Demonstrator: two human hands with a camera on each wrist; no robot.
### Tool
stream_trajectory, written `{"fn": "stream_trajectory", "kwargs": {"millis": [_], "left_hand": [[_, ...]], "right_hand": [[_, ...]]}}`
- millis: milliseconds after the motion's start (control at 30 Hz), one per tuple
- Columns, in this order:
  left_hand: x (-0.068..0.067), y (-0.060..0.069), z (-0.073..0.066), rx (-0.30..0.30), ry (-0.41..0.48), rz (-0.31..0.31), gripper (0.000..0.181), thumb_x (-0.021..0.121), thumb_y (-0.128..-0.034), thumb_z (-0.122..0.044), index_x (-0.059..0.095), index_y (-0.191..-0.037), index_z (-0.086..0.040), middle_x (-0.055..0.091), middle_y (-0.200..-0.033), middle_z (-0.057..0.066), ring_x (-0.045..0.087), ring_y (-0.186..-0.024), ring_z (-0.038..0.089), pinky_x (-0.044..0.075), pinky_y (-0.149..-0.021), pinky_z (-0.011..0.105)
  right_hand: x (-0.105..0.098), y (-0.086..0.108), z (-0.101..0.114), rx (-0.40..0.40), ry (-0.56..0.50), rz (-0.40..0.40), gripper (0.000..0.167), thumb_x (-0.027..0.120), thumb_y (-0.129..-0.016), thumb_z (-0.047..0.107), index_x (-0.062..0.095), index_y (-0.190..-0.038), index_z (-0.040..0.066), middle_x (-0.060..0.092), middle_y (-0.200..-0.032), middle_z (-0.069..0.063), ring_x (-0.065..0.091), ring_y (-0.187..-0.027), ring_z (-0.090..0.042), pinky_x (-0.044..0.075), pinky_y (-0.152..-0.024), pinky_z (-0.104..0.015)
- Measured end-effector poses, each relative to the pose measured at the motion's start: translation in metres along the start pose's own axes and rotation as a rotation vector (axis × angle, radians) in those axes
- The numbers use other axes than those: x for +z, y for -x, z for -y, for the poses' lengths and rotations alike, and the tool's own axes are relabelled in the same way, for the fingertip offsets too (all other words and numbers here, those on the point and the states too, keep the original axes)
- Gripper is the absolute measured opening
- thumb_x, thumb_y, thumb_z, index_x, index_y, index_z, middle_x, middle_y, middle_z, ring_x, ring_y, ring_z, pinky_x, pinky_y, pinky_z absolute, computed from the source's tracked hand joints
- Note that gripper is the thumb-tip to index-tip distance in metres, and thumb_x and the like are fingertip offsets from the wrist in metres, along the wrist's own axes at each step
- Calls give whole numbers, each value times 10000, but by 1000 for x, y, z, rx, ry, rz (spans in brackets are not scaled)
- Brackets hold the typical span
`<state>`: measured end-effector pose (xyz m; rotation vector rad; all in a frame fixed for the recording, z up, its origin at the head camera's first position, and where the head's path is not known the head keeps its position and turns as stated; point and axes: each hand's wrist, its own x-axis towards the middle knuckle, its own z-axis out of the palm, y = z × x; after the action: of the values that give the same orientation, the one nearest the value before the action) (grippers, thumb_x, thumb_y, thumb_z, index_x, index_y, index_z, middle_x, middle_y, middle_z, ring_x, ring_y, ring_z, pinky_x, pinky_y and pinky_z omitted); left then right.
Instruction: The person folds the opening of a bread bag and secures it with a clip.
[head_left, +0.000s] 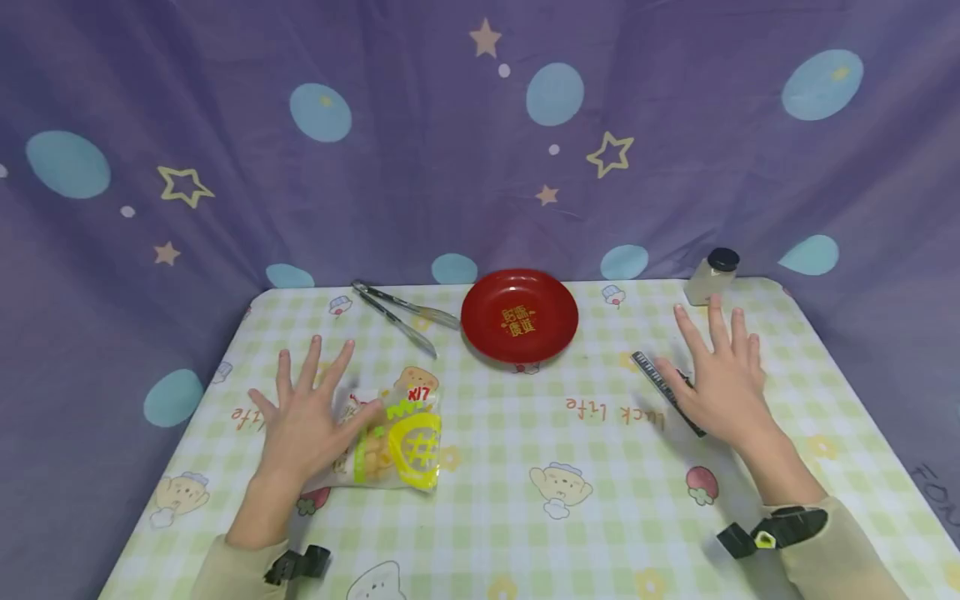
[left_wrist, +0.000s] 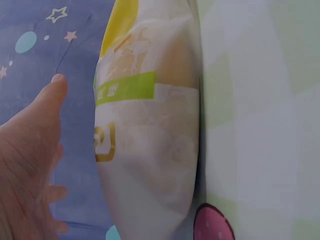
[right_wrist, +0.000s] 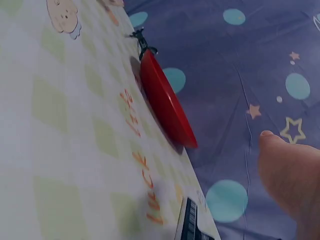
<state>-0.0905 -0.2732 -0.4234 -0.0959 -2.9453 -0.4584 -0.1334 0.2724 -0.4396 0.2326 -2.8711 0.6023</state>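
Observation:
My left hand (head_left: 300, 429) is spread with straight fingers above a snack bag (head_left: 401, 446). In the left wrist view, a gap shows between that hand (left_wrist: 30, 160) and the bag (left_wrist: 150, 130), which is clear and white with yellow and green print. My right hand (head_left: 723, 392) is also spread, held over a slim black item with white marks (head_left: 663, 387), partly hidden by the thumb; its kind cannot be told. Just beyond the right fingertips stands a squarish jar (head_left: 703, 286) with a black lid. Both hands hold nothing.
A red plate (head_left: 519, 346) with gold characters lies at the back middle of the table. Left of it lie metal tongs (head_left: 393, 315) with their arms apart, tips near the plate. A green checked cloth (head_left: 495, 500) covers the table; a purple curtain (head_left: 420, 200) hangs behind.

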Motion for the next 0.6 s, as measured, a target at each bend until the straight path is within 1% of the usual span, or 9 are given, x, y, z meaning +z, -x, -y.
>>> {"fn": "stream_trajectory", "kwargs": {"millis": [67, 200, 333, 467, 533, 600], "left_hand": [[1, -1, -1, 10, 4, -5, 943, 677, -922, -692, 233, -1699, -393, 56, -1809, 115, -36, -1605, 609, -11, -978, 1012], [2, -2, -6, 36, -7, -20, 927, 690, -927, -662, 251, -1696, -387, 123, -1802, 131, 34, -1607, 605, 37, -1019, 996], [4, -5, -12, 72, -22, -30, 891, 695, -946, -622, 285, -1692, -358, 213, -1781, 147, 144, -1598, 584, 124, -1089, 948], [4, -10, -19, 104, -15, -43, 875, 711, -954, -581, 298, -1690, -347, 289, -1754, 163, 241, -1579, 560, 194, -1141, 888], [4, -13, -23, 128, -2, -57, 869, 728, -953, -550, 317, -1686, -329, 349, -1724, 183, 314, -1554, 549, 243, -1159, 851], [5, -15, -27, 166, 12, -77, 840, 745, -954, -508, 370, -1671, -281, 430, -1671, 214, 408, -1504, 544, 314, -1167, 797]], "right_hand": [[1, -3, 6, -17, 5, 1, 790, 510, -1084, 551, 130, -1727, 295, -149, -1792, -130, -169, -1631, -498, -40, -1236, -809], [2, -9, 21, -59, -4, 1, 786, 537, -1080, 530, 161, -1725, 284, -90, -1799, -158, -129, -1634, -511, -13, -1243, -805], [4, -16, 37, -94, -48, -2, 777, 562, -1076, 497, 190, -1721, 273, -102, -1802, -110, -95, -1649, -482, 23, -1254, -794], [10, -24, 55, -140, -111, -4, 769, 588, -1075, 449, 209, -1719, 266, -89, -1804, -92, -56, -1659, -464, 70, -1252, -794], [14, -28, 64, -166, -133, 0, 771, 603, -1071, 426, 215, -1717, 267, -64, -1806, -104, -33, -1658, -471, 88, -1253, -790], [17, -33, 74, -187, -144, 9, 776, 616, -1065, 411, 219, -1716, 274, -45, -1808, -105, -15, -1661, -465, 97, -1266, -770]]}}
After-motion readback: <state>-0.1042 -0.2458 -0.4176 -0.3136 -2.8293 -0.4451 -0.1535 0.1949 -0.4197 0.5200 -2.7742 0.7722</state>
